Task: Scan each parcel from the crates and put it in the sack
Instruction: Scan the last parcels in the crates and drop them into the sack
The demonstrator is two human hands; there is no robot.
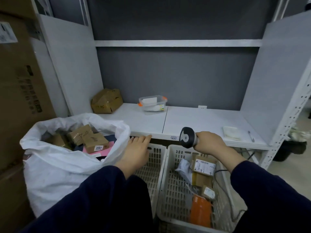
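Note:
A white sack [55, 167] stands open at the left with several brown boxes [95, 142] and a pink envelope inside. My left hand [137, 152] hovers flat and empty between the sack's rim and the left crate [155, 158]. My right hand [211, 142] grips a grey barcode scanner [186, 137] above the right crate [170, 185]. That crate holds a labelled brown box [204, 166], a grey poly bag [184, 167], a small box [208, 192] and an orange parcel [201, 211].
A white shelf [193, 121] runs behind the crates, carrying a taped brown parcel [106, 100], a clear plastic tub [153, 103], a folded cloth [232, 132] and a pen [250, 136]. Tall cardboard cartons [18, 91] stand at the left. The scanner's cable [222, 190] trails into the right crate.

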